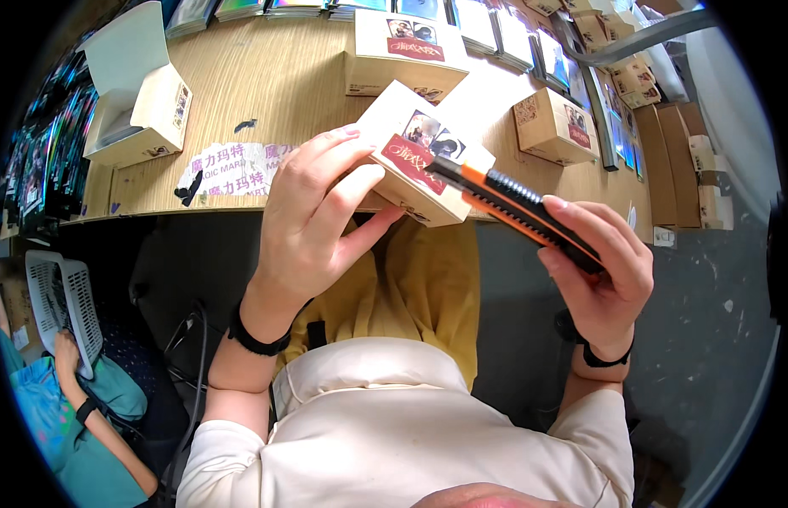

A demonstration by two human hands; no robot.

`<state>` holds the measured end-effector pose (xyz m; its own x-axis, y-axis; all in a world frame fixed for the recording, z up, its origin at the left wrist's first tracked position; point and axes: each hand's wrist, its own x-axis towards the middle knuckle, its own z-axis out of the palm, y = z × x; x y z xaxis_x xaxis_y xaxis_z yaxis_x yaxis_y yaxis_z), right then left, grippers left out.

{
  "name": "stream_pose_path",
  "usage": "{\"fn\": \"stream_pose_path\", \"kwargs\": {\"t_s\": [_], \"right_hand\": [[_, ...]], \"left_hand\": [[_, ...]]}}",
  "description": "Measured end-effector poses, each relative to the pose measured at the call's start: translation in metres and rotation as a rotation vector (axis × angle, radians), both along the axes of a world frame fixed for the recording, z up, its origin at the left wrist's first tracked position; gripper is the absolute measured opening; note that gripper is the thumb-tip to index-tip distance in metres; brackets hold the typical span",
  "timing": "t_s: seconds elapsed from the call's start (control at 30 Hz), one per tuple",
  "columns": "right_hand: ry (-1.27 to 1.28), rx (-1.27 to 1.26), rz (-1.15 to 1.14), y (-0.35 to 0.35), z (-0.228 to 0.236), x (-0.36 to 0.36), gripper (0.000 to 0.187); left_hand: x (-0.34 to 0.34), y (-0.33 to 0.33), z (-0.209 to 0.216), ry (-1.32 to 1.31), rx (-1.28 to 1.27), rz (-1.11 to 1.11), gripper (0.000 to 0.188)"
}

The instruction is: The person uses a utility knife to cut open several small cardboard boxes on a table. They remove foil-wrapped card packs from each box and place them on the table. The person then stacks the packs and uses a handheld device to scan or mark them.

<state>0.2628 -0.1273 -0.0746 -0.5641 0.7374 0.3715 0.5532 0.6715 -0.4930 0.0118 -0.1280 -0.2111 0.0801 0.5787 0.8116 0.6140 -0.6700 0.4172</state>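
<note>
An orange-and-black cutter (542,216) is pinched between the thumb and fingers of the right hand (610,269), its tip held over a cream box (415,161). At the near edge of the table (250,76), that box is gripped by the thumb and slightly spread fingers of the left hand (314,207); beyond, a second carton (398,72) is backed by stacked flat packs (474,25).

I make out smooth, nearly matt paperboard on the small printed carton (411,157), and hard plastic with a ribbed grip on the utility knife (534,216), whose tip looks like grey metal. The table (242,68) appears as wood grain with a soft sheen; the torn sheet (242,172) on it is thin, wrinkled paper. From my end I see glossy, iridescent film on the packets (51,161), smooth perforated plastic on the basket (79,305), and soft matt cloth in the shirt (377,423) and creased trousers (445,296).
</note>
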Motion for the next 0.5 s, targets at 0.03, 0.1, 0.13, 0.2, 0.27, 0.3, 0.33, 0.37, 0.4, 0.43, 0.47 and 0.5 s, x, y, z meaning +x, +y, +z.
{"fn": "stream_pose_path", "kwargs": {"t_s": [0.03,0.1,0.13,0.2,0.27,0.3,0.33,0.37,0.4,0.43,0.47,0.5], "right_hand": [[-0.008,0.009,0.015,0.0,0.0,-0.003,0.041],[-0.021,0.027,0.043,0.0,-0.002,-0.007,0.042],[-0.014,0.022,0.042,0.0,-0.003,-0.008,0.043],[-0.042,0.023,0.041,-0.001,-0.003,-0.01,0.043],[-0.058,0.025,0.034,-0.002,-0.002,-0.013,0.043],[-0.059,0.028,0.029,-0.002,-0.002,-0.015,0.043],[-0.06,0.031,0.025,-0.002,-0.001,-0.016,0.043],[-0.07,0.031,0.025,-0.002,-0.001,-0.016,0.043],[-0.079,0.031,0.025,-0.002,0.0,-0.017,0.043],[-0.089,0.031,0.024,-0.002,0.001,-0.017,0.043],[-0.095,0.036,0.022,-0.002,0.001,-0.018,0.043],[-0.099,0.04,0.021,-0.002,0.0,-0.018,0.043]], "left_hand": [[0.0,0.001,-0.001,-0.004,0.006,-0.005,0.052],[-0.001,0.002,-0.002,-0.012,0.019,-0.016,0.053],[-0.001,0.002,-0.002,0.001,0.009,-0.016,0.055],[-0.002,0.0,0.0,0.025,-0.008,-0.016,0.058],[-0.003,0.001,-0.002,0.026,-0.001,-0.021,0.057],[-0.003,0.001,-0.003,0.026,0.005,-0.02,0.057],[-0.002,0.001,-0.004,0.03,0.006,-0.018,0.057],[-0.002,0.001,-0.004,0.033,0.007,-0.015,0.057],[-0.003,0.001,-0.003,0.037,0.008,-0.014,0.056],[-0.003,0.001,-0.003,0.029,0.003,-0.021,0.056],[-0.002,0.001,-0.001,0.02,-0.003,-0.027,0.056],[-0.002,0.001,0.001,0.014,-0.009,-0.034,0.056]]}}
